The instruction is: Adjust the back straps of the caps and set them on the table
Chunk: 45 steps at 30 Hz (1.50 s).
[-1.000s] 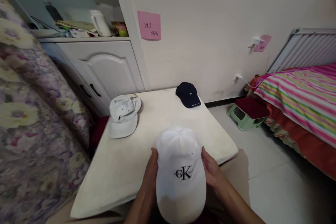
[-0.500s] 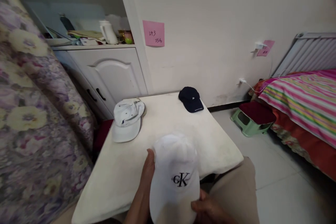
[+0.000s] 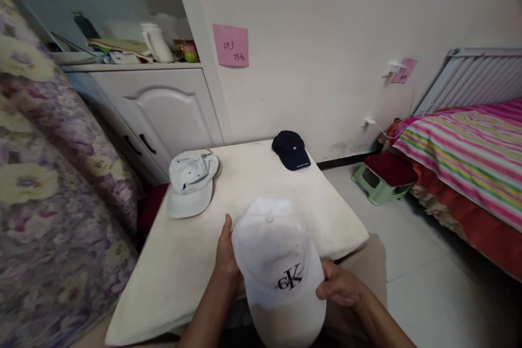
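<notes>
A white baseball cap (image 3: pixel 271 247) with black "CK" lettering is held up over the near edge of the table, its brim pointing down toward me. My right hand (image 3: pixel 338 283) is closed on the right edge of the brim, thumb on top. At the cap's left side is my left hand (image 3: pixel 227 250), thumb raised along the crown and the other fingers mostly hidden behind it. Farther off, a light grey cap (image 3: pixel 191 182) lies at the table's left edge. A navy cap (image 3: pixel 291 149) rests near the far right corner.
The table (image 3: pixel 183 261) has a cream cover and stands against the wall. A floral curtain (image 3: pixel 61 217) hangs at left, beside a white cabinet (image 3: pixel 163 109). On the right are a green stool (image 3: pixel 373 187) and a bed with a striped cover (image 3: pixel 460 141).
The white cap has turned, its brim swinging to the right and its lettering tilting. My right hand has moved up and right with the brim. The view has shifted slightly.
</notes>
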{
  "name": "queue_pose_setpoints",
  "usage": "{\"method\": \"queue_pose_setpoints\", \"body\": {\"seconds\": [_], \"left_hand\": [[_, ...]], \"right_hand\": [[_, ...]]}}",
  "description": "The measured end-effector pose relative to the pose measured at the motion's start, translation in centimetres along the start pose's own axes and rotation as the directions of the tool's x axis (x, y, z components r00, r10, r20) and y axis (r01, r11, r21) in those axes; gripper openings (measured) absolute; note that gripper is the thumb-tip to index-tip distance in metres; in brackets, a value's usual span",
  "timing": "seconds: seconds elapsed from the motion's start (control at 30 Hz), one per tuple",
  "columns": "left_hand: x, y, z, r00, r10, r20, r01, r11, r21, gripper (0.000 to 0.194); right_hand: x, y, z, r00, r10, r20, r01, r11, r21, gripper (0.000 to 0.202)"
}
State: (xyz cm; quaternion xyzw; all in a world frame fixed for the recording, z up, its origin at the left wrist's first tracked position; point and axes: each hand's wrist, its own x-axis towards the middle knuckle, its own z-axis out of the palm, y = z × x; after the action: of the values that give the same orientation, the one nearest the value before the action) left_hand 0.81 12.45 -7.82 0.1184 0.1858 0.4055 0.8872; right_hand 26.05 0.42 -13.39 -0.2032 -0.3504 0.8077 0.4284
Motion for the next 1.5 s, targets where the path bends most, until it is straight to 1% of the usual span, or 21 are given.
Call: {"method": "queue_pose_setpoints", "body": {"seconds": [0.1,0.17,0.3,0.4,0.5,0.6,0.7,0.8,0.9,0.97,1.03,1.1,1.17,1.23,1.3,1.4,1.5], "left_hand": [[1.6,0.2,-0.3,0.999,-0.040,0.018,0.039,0.999,0.021,0.061],[2.9,0.2,-0.2,0.998,-0.059,0.027,0.058,0.998,0.039,0.059],[6.0,-0.2,-0.1,0.996,-0.088,0.029,0.086,0.994,0.060,0.056],[8.0,-0.9,-0.4,0.993,-0.118,0.021,0.116,0.991,0.072,0.058],[8.9,-1.7,-1.1,0.994,-0.105,0.009,0.104,0.991,0.079,0.060],[8.6,-1.5,-2.1,0.999,-0.045,-0.001,0.045,0.996,0.078,0.056],[7.7,-0.5,-3.2,1.000,-0.004,-0.011,0.004,0.997,0.076,0.051],[7.2,0.6,-4.3,0.999,0.043,-0.030,-0.041,0.997,0.068,0.046],[7.2,1.0,-5.3,0.996,0.055,-0.064,-0.051,0.997,0.065,0.039],[7.4,0.9,-5.9,0.995,0.043,-0.090,-0.037,0.997,0.067,0.036],[7.5,0.8,-6.3,0.992,0.051,-0.114,-0.044,0.997,0.062,0.035],[7.5,0.6,-6.5,0.989,0.055,-0.139,-0.049,0.998,0.048,0.034],[7.5,0.5,-6.7,0.985,0.044,-0.168,-0.042,0.999,0.015,0.035],[7.4,0.4,-6.8,0.982,0.029,-0.187,-0.032,0.999,-0.015,0.036],[7.4,0.4,-6.7,0.981,0.016,-0.196,-0.023,0.999,-0.036,0.036],[7.3,0.4,-6.5,0.978,0.005,-0.207,-0.016,0.999,-0.048,0.036],[7.1,0.5,-6.1,0.975,0.004,-0.221,-0.013,0.999,-0.038,0.035]], "right_hand": [[-1.1,-0.7,-1.5,1.000,-0.019,-0.015,0.018,0.999,-0.034,0.061],[-1.8,-1.2,-2.2,0.998,-0.044,-0.054,0.041,0.998,-0.058,0.061],[-3.0,-2.1,-2.7,0.979,-0.101,-0.178,0.089,0.993,-0.077,0.068],[-3.3,-2.6,-2.8,0.967,-0.120,-0.223,0.110,0.992,-0.057,0.070],[-3.0,-3.0,-3.2,0.964,-0.132,-0.229,0.128,0.991,-0.033,0.069],[-1.5,-3.9,-3.6,0.964,-0.156,-0.217,0.156,0.988,-0.019,0.067],[1.6,-5.4,-3.9,0.967,-0.166,-0.191,0.164,0.986,-0.028,0.064],[6.7,-7.9,-4.3,0.972,-0.180,-0.148,0.171,0.983,-0.069,0.065],[14.1,-10.9,-4.9,0.960,-0.247,-0.131,0.231,0.965,-0.128,0.065],[19.9,-12.9,-5.5,0.935,-0.314,-0.165,0.284,0.941,-0.184,0.060],[25.6,-14.4,-6.4,0.922,-0.348,-0.168,0.316,0.929,-0.191,0.056],[30.5,-15.1,-7.5,0.919,-0.356,-0.170,0.324,0.927,-0.190,0.054],[34.0,-14.9,-9.0,0.919,-0.348,-0.186,0.314,0.930,-0.191,0.052],[35.9,-14.2,-10.6,0.925,-0.318,-0.209,0.277,0.940,-0.201,0.049],[36.5,-13.3,-12.2,0.932,-0.276,-0.237,0.224,0.949,-0.222,0.047],[36.0,-12.4,-14.2,0.930,-0.224,-0.291,0.141,0.950,-0.279,0.043],[35.3,-12.0,-15.5,0.906,-0.211,-0.366,0.069,0.928,-0.366,0.034]]}}
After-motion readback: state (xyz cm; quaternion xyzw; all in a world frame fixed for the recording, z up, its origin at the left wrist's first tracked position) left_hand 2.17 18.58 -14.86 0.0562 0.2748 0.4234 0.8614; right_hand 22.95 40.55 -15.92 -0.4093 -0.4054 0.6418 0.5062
